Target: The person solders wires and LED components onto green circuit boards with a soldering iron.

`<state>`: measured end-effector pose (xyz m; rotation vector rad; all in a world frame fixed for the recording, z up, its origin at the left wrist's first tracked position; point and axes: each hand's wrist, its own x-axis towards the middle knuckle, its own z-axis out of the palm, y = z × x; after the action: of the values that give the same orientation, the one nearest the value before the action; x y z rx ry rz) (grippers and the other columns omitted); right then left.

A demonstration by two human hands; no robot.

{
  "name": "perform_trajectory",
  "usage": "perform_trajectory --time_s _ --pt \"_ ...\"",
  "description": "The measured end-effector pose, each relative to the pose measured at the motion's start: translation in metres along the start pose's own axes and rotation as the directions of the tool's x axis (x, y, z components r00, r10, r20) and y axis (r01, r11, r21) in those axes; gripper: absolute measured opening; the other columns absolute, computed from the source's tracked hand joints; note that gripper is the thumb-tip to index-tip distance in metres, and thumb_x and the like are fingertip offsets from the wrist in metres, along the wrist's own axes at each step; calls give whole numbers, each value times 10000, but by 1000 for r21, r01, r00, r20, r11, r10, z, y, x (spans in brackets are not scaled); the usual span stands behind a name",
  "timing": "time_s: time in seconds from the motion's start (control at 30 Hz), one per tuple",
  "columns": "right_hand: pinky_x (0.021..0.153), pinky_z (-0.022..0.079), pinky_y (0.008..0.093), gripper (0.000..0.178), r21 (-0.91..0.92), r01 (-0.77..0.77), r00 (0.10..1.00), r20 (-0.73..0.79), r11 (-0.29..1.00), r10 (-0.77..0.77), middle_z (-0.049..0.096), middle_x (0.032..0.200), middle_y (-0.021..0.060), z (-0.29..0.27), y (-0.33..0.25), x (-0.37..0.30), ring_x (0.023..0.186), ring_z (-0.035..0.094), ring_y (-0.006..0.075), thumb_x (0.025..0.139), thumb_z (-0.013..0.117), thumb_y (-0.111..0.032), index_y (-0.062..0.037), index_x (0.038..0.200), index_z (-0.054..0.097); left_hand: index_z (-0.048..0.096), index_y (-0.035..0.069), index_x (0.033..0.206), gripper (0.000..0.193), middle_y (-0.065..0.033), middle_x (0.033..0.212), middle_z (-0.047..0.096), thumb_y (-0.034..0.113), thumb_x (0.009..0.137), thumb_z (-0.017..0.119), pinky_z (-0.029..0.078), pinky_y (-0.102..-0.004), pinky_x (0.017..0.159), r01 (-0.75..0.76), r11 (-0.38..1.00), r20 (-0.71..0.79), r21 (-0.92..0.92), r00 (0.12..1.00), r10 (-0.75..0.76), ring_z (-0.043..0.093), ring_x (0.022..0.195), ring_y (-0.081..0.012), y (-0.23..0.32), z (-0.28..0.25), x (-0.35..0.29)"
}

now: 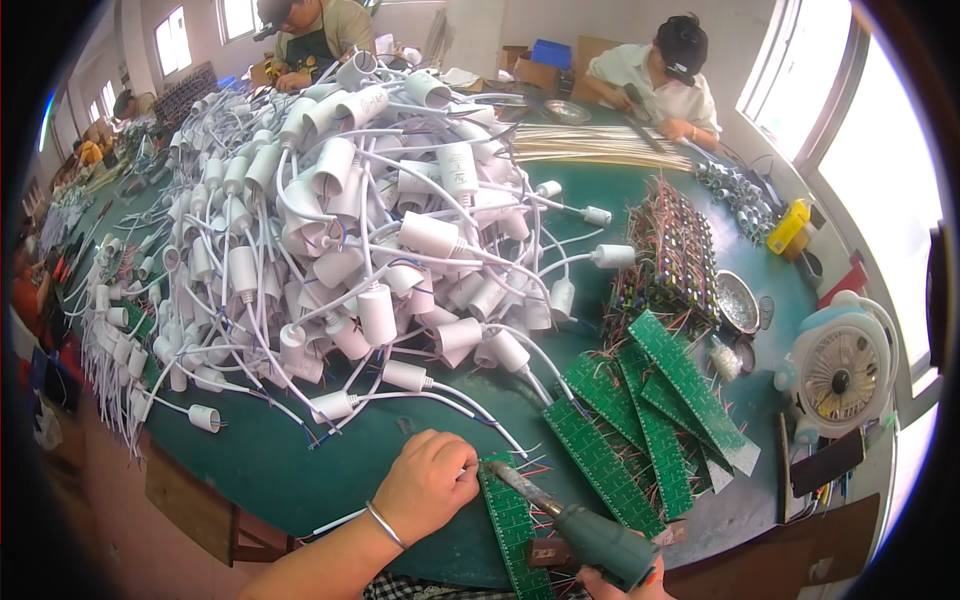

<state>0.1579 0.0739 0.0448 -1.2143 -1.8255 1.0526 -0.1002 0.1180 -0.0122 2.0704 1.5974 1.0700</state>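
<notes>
My left hand (pixel 428 484), with a metal bangle at its wrist, is closed in a pinch at the far end of a green circuit board strip (pixel 512 535). What its fingertips hold is hidden. A white cable (pixel 338 522) disappears beneath that wrist. My right hand (pixel 622 584), at the lower edge, is wrapped round the dark green handle of a soldering iron (pixel 590 538). The iron's metal tip meets the strip's far end, close beside my left fingers. Thin red wires stick out around the strip.
White lamp holders with cables (pixel 375 315) form a large heap on the green table (pixel 250 468). To the right lie more circuit boards (pixel 652 430), a stack of wired boards (pixel 668 255), a metal bowl (pixel 737 302) and a fan (pixel 842 370). Two people work across the table.
</notes>
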Motion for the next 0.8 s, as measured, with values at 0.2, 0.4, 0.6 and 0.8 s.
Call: perform_trajectory --time_s 0.2,0.4,0.6,0.8 --pt "556 490 280 143 192 -206 976 -35 960 217 667 765 57 -4 12 -17 596 590 131 861 628 -78 7 976 638 559 52 809 173 -95 830 603 35 679 672 465 -380 709 -10 1000 -19 14 1000 10 563 776 -296 1 -2 -2" --pt "676 494 295 164 85 -154 987 -37 984 158 677 822 71 -14 5 -27 734 623 145 862 619 -47 23 1010 637 542 68 795 132 -91 799 572 67 707 641 454 -386 733 -32 999 -42 19 999 32 549 757 -296 -3 0 -2" --pt "653 448 310 184 207 -92 984 -133 974 121 641 884 73 -9 -15 -26 702 554 150 872 606 -72 40 1017 625 520 66 791 118 -85 788 540 65 722 616 444 -390 737 -46 998 -77 44 996 50 531 780 -285 -6 6 -4" --pt "637 432 344 127 249 -175 958 -178 953 222 608 825 46 -17 -6 -47 685 518 163 858 632 -88 15 928 607 513 67 781 110 -77 782 532 71 728 609 441 -379 732 -57 998 -72 32 996 59 526 776 -276 0 7 -5"
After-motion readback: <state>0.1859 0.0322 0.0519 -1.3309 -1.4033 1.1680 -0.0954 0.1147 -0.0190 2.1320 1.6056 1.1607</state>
